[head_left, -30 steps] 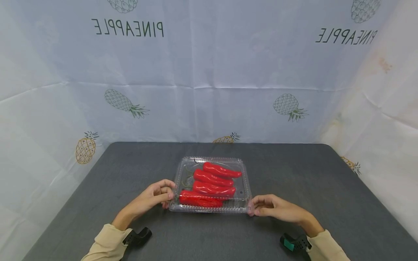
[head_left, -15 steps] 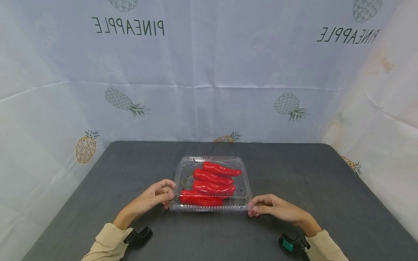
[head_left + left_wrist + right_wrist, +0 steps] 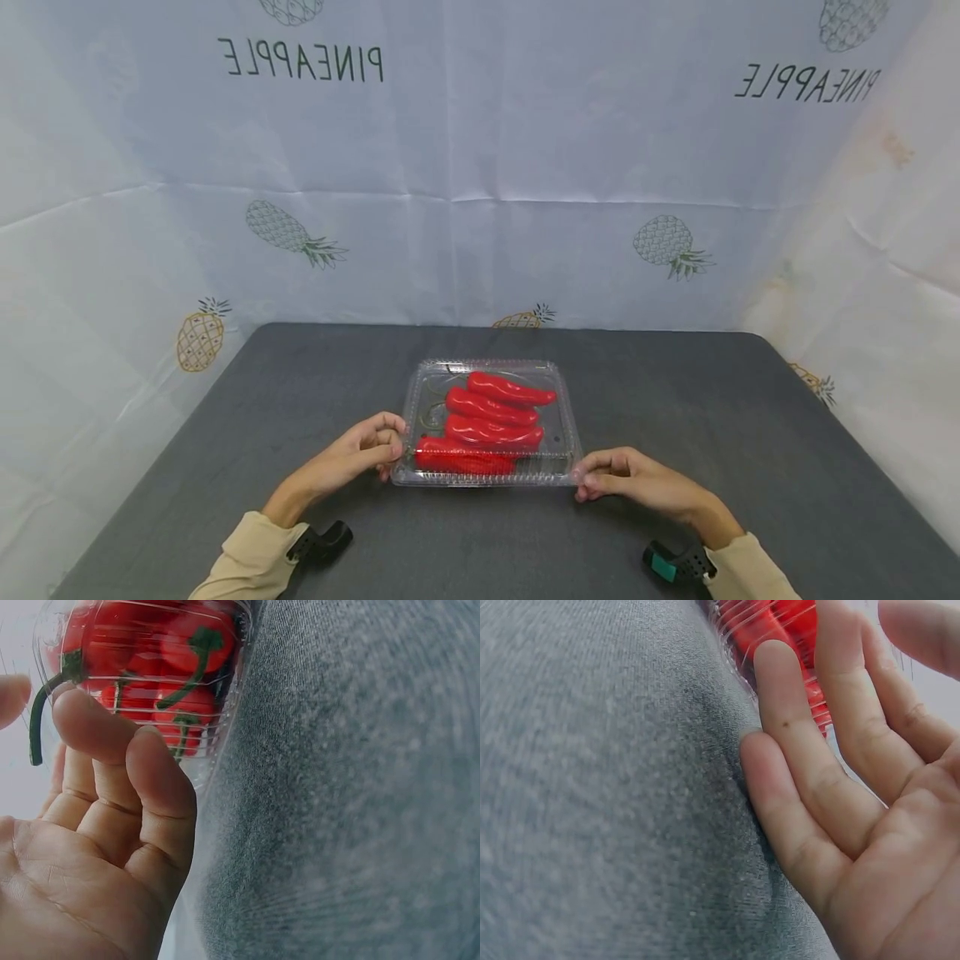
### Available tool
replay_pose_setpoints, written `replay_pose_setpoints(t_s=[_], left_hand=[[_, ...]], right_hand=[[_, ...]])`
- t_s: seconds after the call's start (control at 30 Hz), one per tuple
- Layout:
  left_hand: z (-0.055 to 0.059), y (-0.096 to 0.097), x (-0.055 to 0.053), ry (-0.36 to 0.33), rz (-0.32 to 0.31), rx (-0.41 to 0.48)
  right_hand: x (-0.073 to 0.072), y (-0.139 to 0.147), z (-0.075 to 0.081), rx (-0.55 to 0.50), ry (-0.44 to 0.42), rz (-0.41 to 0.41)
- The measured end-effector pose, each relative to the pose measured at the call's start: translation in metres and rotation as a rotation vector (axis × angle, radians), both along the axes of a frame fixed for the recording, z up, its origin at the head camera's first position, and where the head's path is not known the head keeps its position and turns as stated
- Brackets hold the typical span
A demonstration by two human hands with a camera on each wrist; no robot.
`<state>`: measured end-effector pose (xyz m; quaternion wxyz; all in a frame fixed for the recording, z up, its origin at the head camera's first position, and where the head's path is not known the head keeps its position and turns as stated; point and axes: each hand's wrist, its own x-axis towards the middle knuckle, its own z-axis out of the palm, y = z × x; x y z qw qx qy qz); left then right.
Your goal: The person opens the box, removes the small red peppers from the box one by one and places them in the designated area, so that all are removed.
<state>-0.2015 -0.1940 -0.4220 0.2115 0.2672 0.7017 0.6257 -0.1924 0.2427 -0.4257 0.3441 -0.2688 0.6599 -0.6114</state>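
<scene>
A clear plastic clamshell box [image 3: 551,467] lies lidded on the dark table. Several long red peppers [image 3: 495,431] with green stems lie inside it, in a slanting row. At the box's left side my left hand [image 3: 348,457] holds the edge, its fingers bent in the left wrist view and the thumb set apart from them. My right hand [image 3: 641,479] holds the near right corner between thumb and fingers. In the right wrist view, the right hand's longer fingers [image 3: 784,686] lie fairly straight against the side. The plastic's contact with the thumbs is partly hidden.
The grey-black table [image 3: 480,550] ends at a pale cloth backdrop [image 3: 480,133] printed with pineapples. The cloth also stands along both sides. A black strap device [image 3: 321,543] sits on the left wrist, and another [image 3: 678,563] on the right.
The view drifts slightly. Both hands stay at the box's sides, and the box and peppers have not visibly moved on the table.
</scene>
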Motion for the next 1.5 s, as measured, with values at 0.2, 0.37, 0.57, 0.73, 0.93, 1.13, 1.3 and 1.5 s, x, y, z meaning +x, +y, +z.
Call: replay_pose_setpoints(t_s=[0.2,0.37,0.57,0.73,0.93,1.13,1.3,1.5], left_hand=[[0.0,0.0,0.001,0.011,-0.007,0.003],[0.0,0.001,0.001,0.019,-0.01,0.004],[-0.001,0.002,0.001,0.028,-0.013,0.009],[-0.002,0.002,0.001,0.018,-0.001,0.004],[-0.002,0.003,0.001,0.004,0.009,-0.005],[-0.003,0.003,0.001,-0.001,-0.014,0.023],[-0.001,0.003,0.001,-0.019,-0.003,0.025],[0.0,0.004,0.001,-0.036,0.035,-0.001]], right_hand=[[0.001,-0.003,0.002,0.023,0.003,-0.031],[0.002,-0.005,0.0,-0.002,-0.029,-0.05],[0.002,-0.006,-0.007,-0.092,-0.091,-0.051],[0.004,-0.01,-0.013,-0.134,-0.099,-0.052],[0.004,-0.013,-0.016,-0.173,-0.08,-0.048],[0.003,-0.014,-0.019,-0.178,-0.053,-0.041],[0.002,-0.012,-0.017,-0.136,-0.06,-0.042],[0.0,-0.007,-0.011,-0.068,-0.045,-0.078]])
